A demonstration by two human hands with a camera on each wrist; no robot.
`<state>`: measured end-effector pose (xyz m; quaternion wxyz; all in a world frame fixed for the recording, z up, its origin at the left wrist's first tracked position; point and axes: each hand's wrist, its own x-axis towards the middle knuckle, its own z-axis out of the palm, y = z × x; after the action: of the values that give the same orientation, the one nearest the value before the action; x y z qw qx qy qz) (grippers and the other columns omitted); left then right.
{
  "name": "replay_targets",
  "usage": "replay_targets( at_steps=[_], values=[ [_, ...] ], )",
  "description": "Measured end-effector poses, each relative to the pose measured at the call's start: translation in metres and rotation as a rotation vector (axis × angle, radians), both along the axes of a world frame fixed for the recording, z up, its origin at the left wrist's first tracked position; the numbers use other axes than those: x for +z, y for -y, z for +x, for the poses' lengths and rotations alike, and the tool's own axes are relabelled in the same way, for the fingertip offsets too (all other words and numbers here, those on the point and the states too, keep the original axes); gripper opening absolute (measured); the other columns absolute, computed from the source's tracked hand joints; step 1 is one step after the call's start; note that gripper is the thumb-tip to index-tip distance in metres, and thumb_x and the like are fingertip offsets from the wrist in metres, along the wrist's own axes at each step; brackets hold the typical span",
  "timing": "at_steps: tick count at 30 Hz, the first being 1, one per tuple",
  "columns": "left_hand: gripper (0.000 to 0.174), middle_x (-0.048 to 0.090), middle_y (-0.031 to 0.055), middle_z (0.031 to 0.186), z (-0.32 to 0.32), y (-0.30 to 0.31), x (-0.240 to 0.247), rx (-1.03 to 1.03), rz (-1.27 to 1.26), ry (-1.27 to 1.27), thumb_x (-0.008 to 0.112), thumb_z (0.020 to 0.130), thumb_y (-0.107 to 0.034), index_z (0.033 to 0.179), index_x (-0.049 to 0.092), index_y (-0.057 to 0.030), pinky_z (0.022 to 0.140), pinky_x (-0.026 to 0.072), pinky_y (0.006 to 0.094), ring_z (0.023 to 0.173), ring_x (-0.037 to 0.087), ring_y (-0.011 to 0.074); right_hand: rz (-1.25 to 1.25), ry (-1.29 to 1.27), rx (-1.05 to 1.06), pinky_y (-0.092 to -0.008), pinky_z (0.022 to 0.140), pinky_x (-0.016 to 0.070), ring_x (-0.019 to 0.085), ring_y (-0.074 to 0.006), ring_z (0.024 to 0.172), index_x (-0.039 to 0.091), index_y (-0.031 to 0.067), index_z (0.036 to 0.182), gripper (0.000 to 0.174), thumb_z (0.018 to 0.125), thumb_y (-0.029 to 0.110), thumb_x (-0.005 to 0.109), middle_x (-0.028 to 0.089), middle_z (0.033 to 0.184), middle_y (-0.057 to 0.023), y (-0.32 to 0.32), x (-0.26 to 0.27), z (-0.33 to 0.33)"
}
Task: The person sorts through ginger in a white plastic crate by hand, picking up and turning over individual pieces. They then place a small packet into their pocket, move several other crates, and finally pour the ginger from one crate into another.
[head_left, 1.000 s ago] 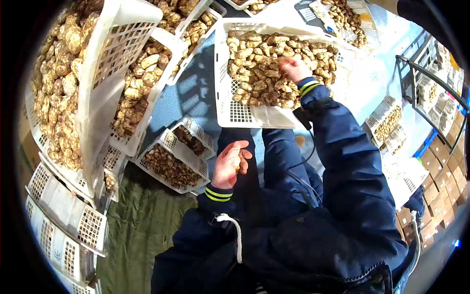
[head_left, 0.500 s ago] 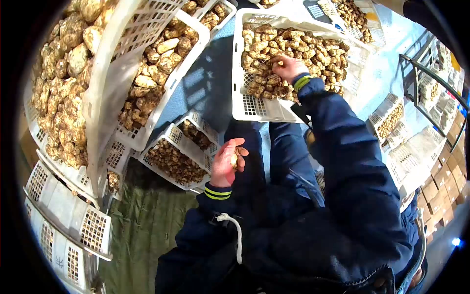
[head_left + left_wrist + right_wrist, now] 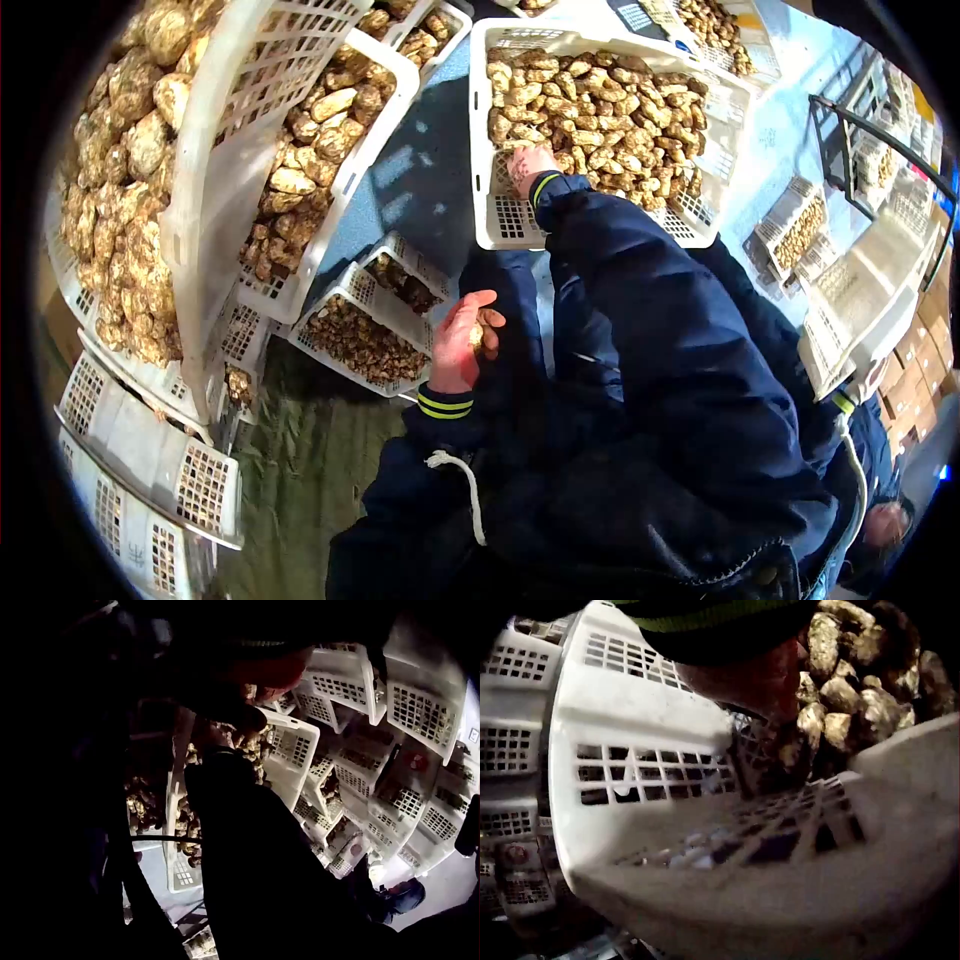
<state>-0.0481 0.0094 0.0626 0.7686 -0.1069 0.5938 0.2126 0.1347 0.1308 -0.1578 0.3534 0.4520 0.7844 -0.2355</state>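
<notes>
A white perforated crate (image 3: pixel 515 232) in front of me bears a pile of knobbly, brown-and-cream, tuber-like pieces (image 3: pixel 610 125). My right hand (image 3: pixel 530 168) reaches into its near left corner, beside the left edge of the pile. In the right wrist view that hand is dark, close to the crate's slotted wall (image 3: pixel 652 776) and the pieces (image 3: pixel 840 697); its fingertips are hidden, and I cannot tell what they hold. Lower and to the left, my left hand (image 3: pixel 462 343) is raised outside the crate, fingers curled round a small pale tuber-like piece (image 3: pixel 477 338).
Tall stacked crates (image 3: pixel 215 210) full of larger pieces stand at the left. Two smaller crates (image 3: pixel 365 345) sit on the floor by my left hand. A black metal frame (image 3: pixel 870 135) and cardboard boxes (image 3: pixel 915 385) are at the right. Green quilted cloth (image 3: pixel 300 480) lies lower left.
My right hand has moved left and toward me, from the middle of the pile to the crate's near left corner. The left hand stays about where it was, its fingers curled.
</notes>
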Motion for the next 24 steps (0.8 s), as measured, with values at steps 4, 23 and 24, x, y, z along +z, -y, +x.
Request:
replay_targets(
  at_steps=[4,23,24],
  values=[
    [0.034,0.061,0.0068,0.074,0.0,0.003,0.003,0.051,0.099,-0.028,0.045,0.093,-0.029,0.108,0.054,-0.0004,0.041,0.0413,0.0221,0.048,0.052,0.0097,0.008,0.029,-0.206,-0.0365,0.064,0.0519,0.063,-0.0231,0.083,0.06,0.015,0.098,0.02,0.081,0.018,0.051,0.062,0.092,-0.0065,-0.039,0.037,0.039],
    [0.034,0.061,0.0073,0.076,0.004,0.007,-0.008,-0.019,0.01,-0.035,0.043,0.093,-0.029,0.108,0.053,-0.0003,0.039,0.0414,0.0222,0.047,0.051,0.0097,-0.524,-0.785,-1.163,-0.0289,0.074,0.0473,0.06,-0.0164,0.085,0.054,0.009,0.117,0.038,0.082,0.021,0.061,0.063,0.095,-0.0078,-0.001,0.058,0.049],
    [0.034,0.061,0.0073,0.075,0.006,0.006,-0.009,0.014,0.038,0.009,0.043,0.093,-0.029,0.108,0.053,-0.0005,0.039,0.0413,0.0223,0.047,0.051,0.0099,-0.566,-1.017,-1.251,-0.0263,0.077,0.0462,0.057,-0.0136,0.09,0.049,0.0066,0.122,0.042,0.084,0.02,0.06,0.061,0.102,-0.0064,-0.001,0.062,0.059]
  ],
)
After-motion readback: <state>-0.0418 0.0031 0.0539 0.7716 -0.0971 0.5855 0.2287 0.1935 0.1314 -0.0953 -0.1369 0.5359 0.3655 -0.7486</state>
